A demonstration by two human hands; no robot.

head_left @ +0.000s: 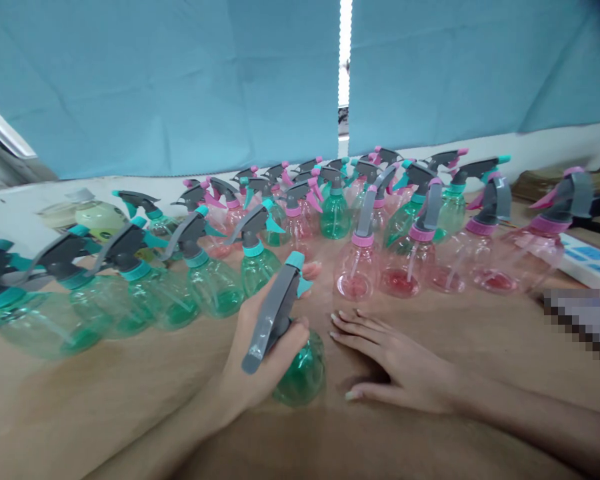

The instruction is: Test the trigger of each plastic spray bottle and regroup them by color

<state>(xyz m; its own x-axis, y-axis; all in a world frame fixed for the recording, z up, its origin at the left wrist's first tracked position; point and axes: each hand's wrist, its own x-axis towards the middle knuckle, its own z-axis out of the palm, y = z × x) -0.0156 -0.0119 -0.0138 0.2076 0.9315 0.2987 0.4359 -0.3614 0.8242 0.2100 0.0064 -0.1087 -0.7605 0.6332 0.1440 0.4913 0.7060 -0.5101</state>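
My left hand (pixel 260 353) is wrapped round the neck of a green spray bottle (pixel 303 377), just below its grey head with a turquoise nozzle. The bottle stands nearly upright on the wooden table (pixel 145 413) in front of me. To its right, my right hand (pixel 390 357) lies palm down over the tabletop, fingers stretched out and apart, holding nothing. Beyond the right hand is a pink spray bottle (pixel 356 270) in a row of pink ones. A green spray bottle (pixel 217 287) belongs to the row on the left.
Several more pink and green spray bottles crowd the back of the table, such as a green one (pixel 335 213). A pale round container (pixel 97 217) sits at the back left. On the right are a blurred dark-edged object (pixel 587 323) and a white-and-blue item (pixel 585 257). A blue curtain (pixel 180 87) hangs behind.
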